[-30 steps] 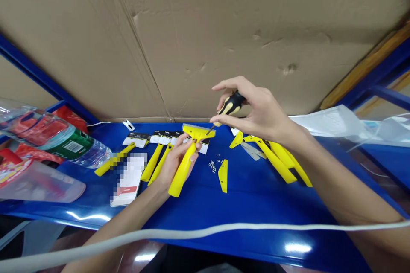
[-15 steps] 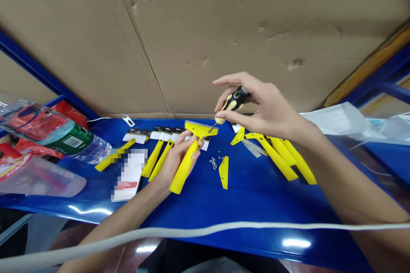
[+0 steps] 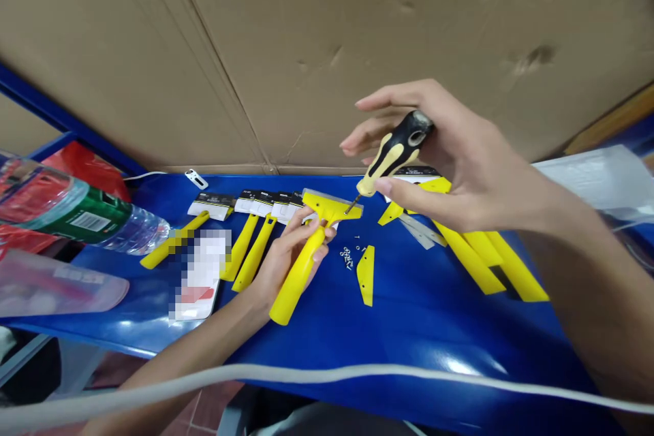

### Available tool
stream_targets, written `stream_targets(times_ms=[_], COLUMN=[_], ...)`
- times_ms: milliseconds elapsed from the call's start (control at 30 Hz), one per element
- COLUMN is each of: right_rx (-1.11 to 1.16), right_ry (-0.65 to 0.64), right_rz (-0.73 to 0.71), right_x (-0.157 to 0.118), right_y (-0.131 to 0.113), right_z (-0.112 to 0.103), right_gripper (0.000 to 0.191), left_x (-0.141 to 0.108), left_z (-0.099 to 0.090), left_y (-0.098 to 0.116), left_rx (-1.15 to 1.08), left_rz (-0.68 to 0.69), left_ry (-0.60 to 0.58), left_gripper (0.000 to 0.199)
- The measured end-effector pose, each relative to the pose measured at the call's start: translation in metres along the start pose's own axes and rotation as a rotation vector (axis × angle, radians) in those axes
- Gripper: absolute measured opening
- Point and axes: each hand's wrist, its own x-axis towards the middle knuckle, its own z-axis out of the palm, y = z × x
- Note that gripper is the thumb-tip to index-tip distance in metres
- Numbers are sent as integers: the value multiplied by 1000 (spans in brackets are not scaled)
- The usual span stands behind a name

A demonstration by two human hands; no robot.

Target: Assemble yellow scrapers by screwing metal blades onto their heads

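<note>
My left hand (image 3: 286, 252) is closed around a yellow scraper (image 3: 299, 272), its wide head pointing away from me and its handle towards me. A screwdriver (image 3: 393, 153) with a black and cream handle sits in my right hand (image 3: 454, 157), between thumb and palm, with the other fingers partly lifted. The screwdriver's tip touches the right part of the scraper head, where a screw seems to sit. To the right of the scraper lie small screws and nuts (image 3: 348, 257) and a loose yellow head plate (image 3: 365, 276). Flat metal blades (image 3: 419, 230) lie partly behind my right hand.
More yellow scrapers (image 3: 470, 255) lie at the right, and several packaged ones (image 3: 255, 245) at the left. A pixelated phone-like object (image 3: 201, 279), a water bottle (image 3: 97, 218) and a translucent container (image 3: 61, 283) are further left. A white cable (image 3: 327, 373) crosses the foreground. Cardboard (image 3: 306, 61) stands behind the blue table (image 3: 409, 340).
The view has shifted slightly closer. My right hand and the screwdriver appear larger and higher, the index finger lifted further off the handle. The tip stays at the scraper head.
</note>
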Motion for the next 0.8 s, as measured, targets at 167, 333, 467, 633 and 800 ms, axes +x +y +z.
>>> stream_targets(times_ms=[167, 333, 467, 633, 800], right_rx=[19, -39, 50, -104, -174], right_ry=[125, 102, 10, 103, 84], right_rz=[-27, -2, -42, -39, -48], right_x=[-2, -3, -3, -3, -3], right_y=[0, -5, -7, -5, -6], right_z=[0, -3, -6, -4, -3], right_gripper=[61, 61, 59, 45, 48], left_x=[-3, -4, -1, 0, -1], left_z=[-5, -5, -5, -4, -3], left_y=[-2, -4, -3, -2, -1], left_rx=[25, 52, 58, 43, 67], left_rz=[-13, -16, 19, 37, 53], left_ry=[-11, -38, -58, -71, -54], left_gripper=[33, 30, 28, 29, 30])
